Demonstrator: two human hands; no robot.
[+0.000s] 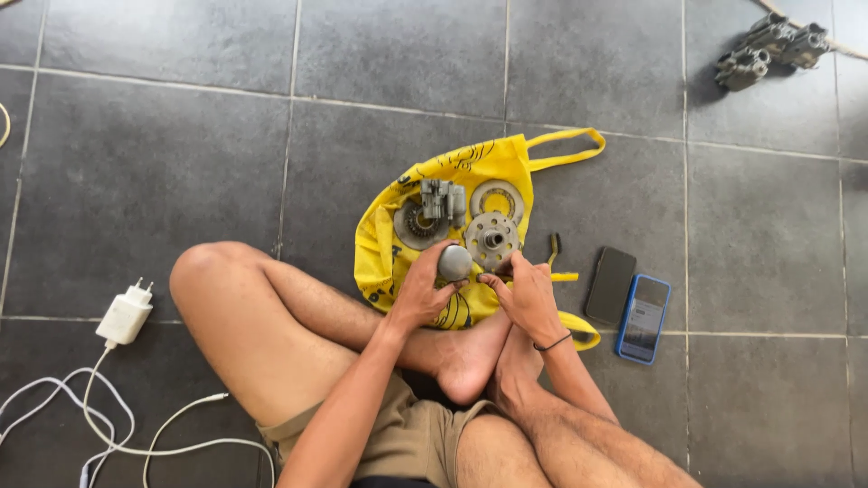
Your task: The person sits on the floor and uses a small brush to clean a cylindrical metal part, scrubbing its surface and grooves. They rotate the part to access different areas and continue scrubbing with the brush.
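I sit cross-legged on a grey tiled floor. My left hand [420, 291] grips a small rounded grey metal part [455, 263] just above a yellow cloth bag [452, 172] spread flat. My right hand [525, 296] is beside it, fingertips pinched near the rim of a round perforated metal disc [491, 240] with a central hub; what it pinches is too small to tell. On the bag also lie a toothed gear wheel [414, 226], a blocky grey metal assembly [442, 201] and a flat ring disc [497, 198].
Two phones lie right of the bag, one dark [611, 286], one in a blue case [643, 318]. A small brush [554, 246] lies by the bag. A white charger [125, 314] with cables sits left. More metal parts [770, 45] lie far right.
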